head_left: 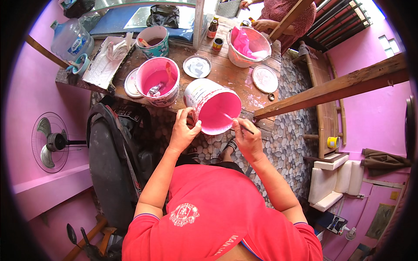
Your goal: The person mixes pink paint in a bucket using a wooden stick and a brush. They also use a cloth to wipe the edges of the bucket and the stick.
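From the head camera, the left hand (183,130) grips the rim of a tipped white bucket (212,105) at the wooden table (226,74) edge. The right hand (247,138) pinches a thin brush (237,123) inside it. The bucket is pink all over inside, so little looks left. An upright pink bucket (157,81) has a printed band. A small brown bottle (212,29) wears a red label.

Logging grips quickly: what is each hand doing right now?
Left hand: closed on the rim of the tilted pink paint bucket.
Right hand: closed on a thin brush reaching into that bucket.
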`<state>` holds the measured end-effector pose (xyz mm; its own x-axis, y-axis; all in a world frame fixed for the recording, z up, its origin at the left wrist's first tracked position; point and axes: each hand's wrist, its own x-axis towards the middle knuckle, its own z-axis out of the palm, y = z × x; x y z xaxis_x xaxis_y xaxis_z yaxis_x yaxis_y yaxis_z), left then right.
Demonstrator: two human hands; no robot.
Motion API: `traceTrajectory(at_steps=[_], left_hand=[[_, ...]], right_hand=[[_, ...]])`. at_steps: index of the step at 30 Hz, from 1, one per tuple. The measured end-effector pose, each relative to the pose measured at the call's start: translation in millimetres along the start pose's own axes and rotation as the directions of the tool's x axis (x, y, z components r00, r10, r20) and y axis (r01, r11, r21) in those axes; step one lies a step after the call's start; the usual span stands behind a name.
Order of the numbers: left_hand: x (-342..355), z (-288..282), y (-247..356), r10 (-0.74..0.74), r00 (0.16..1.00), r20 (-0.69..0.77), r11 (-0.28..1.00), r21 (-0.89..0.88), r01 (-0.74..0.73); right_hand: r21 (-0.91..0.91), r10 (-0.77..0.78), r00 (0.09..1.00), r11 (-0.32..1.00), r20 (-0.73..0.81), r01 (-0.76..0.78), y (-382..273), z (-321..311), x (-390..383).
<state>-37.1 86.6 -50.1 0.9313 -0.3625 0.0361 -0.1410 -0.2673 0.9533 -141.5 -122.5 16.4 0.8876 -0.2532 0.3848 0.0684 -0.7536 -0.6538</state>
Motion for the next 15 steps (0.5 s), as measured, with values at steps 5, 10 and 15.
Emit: traceTrajectory(at_steps=[5, 10, 15], left_hand=[[-0.4, 0.4, -1.9, 0.004, 1.000, -0.006, 1.000, 0.004, -0.004], [-1.0, -0.3, 1.0, -0.010, 1.000, -0.006, 1.000, -0.014, 0.009], [-0.1, -0.2, 0.6, -0.004, 1.000, -0.004, 1.000, -0.004, 0.004]], right_hand=[[0.114, 0.029, 0.996, 0.993, 0.086, -0.039, -0.4, 2.9, -5.0], [-0.017, -0.020, 0.999, 1.000, -0.039, 0.020, 4.3, -0.1, 5.7], [0.103, 0.028, 0.997, 0.994, 0.073, -0.036, -6.3, 3.0, 1.5]])
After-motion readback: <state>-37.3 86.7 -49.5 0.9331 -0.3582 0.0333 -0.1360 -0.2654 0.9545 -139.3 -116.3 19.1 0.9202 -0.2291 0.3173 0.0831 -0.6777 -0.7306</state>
